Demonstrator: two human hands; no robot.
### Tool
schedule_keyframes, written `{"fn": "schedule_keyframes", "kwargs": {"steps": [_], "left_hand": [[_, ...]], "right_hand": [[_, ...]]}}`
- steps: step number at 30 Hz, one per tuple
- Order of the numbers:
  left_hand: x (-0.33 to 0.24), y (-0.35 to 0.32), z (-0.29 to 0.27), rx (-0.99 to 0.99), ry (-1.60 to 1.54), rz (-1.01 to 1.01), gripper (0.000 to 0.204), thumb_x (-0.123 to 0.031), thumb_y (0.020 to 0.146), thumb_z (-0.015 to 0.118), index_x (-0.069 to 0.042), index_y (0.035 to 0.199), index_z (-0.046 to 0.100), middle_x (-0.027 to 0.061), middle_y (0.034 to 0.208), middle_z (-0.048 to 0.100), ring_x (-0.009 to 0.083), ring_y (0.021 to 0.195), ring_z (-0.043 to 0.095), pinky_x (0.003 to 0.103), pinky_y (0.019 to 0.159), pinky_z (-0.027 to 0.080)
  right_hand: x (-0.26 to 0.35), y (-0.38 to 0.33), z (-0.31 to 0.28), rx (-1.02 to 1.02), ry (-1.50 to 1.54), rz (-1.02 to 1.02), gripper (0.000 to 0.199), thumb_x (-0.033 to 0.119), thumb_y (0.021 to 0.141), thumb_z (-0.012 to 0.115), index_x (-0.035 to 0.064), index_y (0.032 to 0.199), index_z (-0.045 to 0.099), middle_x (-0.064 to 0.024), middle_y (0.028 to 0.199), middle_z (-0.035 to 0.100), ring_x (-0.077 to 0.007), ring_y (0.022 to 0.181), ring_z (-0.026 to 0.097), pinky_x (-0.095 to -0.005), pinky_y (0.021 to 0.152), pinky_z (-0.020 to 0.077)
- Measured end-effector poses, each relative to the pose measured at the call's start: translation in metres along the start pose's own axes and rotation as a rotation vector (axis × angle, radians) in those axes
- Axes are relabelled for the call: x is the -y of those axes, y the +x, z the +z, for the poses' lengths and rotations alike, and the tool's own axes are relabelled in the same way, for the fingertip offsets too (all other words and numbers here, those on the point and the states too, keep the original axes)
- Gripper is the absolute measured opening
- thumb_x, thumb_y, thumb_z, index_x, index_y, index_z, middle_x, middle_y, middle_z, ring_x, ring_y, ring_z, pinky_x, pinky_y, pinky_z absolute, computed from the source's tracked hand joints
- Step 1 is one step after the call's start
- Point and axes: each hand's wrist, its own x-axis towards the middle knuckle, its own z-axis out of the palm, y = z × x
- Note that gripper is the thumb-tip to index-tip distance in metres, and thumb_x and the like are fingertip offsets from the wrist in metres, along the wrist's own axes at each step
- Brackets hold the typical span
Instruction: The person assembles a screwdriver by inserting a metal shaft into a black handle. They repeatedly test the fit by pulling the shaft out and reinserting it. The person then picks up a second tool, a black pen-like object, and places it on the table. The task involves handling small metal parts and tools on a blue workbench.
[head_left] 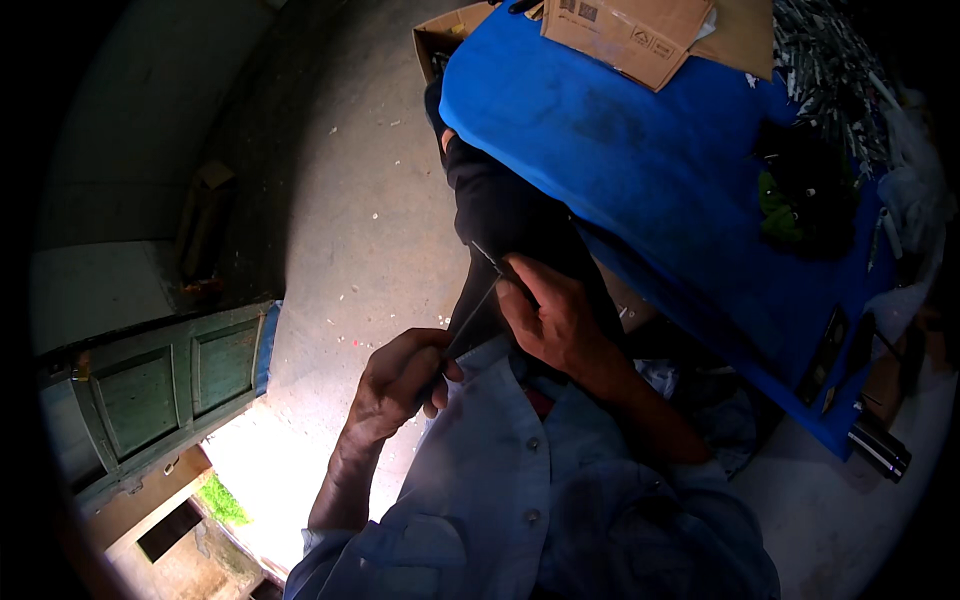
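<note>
My left hand [408, 378] is closed around the dark handle of a thin-shafted tool [474, 318], its kind hard to tell. The shaft slants up and right, ending at the fingertips of my right hand [545, 312]. Between thumb and forefinger, my right hand pinches a small thin grey strip [486, 254], whose far end sticks out up and left. The tool's tip meets or nearly meets the strip; my fingers partly hide the spot. Both hands are above my lap, in front of a light blue buttoned shirt [480, 440] and dark trousers [510, 205].
A blue-covered table [620, 170] lies to the right, bearing cardboard [630, 35], a heap of thin grey pieces [825, 75], a dark-and-green bundle [785, 210] and a black cylinder [880, 450]. Small scraps dot the concrete floor [370, 180]. Green door panels [150, 390] are at the left.
</note>
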Motion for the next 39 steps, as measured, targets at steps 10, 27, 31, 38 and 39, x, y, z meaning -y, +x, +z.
{"fn": "schedule_keyframes", "kwargs": {"steps": [10, 27, 31, 38, 39], "left_hand": [[-0.003, 0.003, 0.004, -0.029, 0.060, -0.079, 0.030, -0.017, 0.105, 0.052, 0.007, 0.118, 0.065, 0.0099, 0.081, 0.069, 0.0096, 0.057, 0.060, 0.023, 0.047, 0.046], [-0.027, 0.032, 0.047, -0.411, 0.308, 0.247, 0.017, -0.010, 0.086, 0.080, -0.001, 0.100, 0.074, -0.0033, 0.070, 0.062, 0.0027, 0.062, 0.053, 0.021, 0.057, 0.042], [-0.022, 0.047, 0.058, -0.428, 0.293, 0.448, 0.017, -0.010, 0.088, 0.079, 0.000, 0.101, 0.074, -0.0035, 0.073, 0.065, 0.0024, 0.066, 0.052, 0.020, 0.060, 0.042], [-0.009, 0.059, 0.065, -0.464, 0.422, 0.516, 0.011, -0.006, 0.090, 0.076, 0.001, 0.099, 0.073, 0.0032, 0.076, 0.067, 0.0051, 0.068, 0.056, 0.023, 0.061, 0.046], [-0.010, 0.059, 0.066, -0.458, 0.440, 0.532, 0.011, -0.006, 0.091, 0.075, 0.001, 0.100, 0.073, 0.0013, 0.076, 0.066, 0.0041, 0.068, 0.054, 0.023, 0.060, 0.045]], "right_hand": [[0.004, -0.001, -0.006, 0.063, 0.034, 0.071, 0.026, 0.007, 0.099, 0.063, -0.0101, 0.118, 0.062, -0.0253, 0.097, 0.069, -0.0362, 0.086, 0.071, -0.0386, 0.074, 0.0561], [0.009, 0.003, -0.012, 0.050, 0.120, 0.018, 0.031, 0.010, 0.096, 0.060, -0.0065, 0.122, 0.062, -0.0270, 0.104, 0.068, -0.0414, 0.097, 0.070, -0.0433, 0.084, 0.0554], [0.014, -0.001, -0.016, 0.050, 0.125, -0.011, 0.035, 0.009, 0.096, 0.058, -0.0075, 0.127, 0.060, -0.0286, 0.114, 0.068, -0.0434, 0.106, 0.068, -0.0442, 0.092, 0.0548], [0.021, -0.002, -0.018, 0.029, 0.147, 0.002, 0.037, 0.008, 0.096, 0.059, -0.0076, 0.130, 0.059, -0.0283, 0.114, 0.068, -0.0423, 0.104, 0.069, -0.0434, 0.089, 0.0556], [0.023, -0.003, -0.019, 0.028, 0.149, 0.006, 0.037, 0.008, 0.097, 0.059, -0.0076, 0.130, 0.059, -0.0283, 0.114, 0.068, -0.0421, 0.104, 0.069, -0.0431, 0.089, 0.0558]]}}
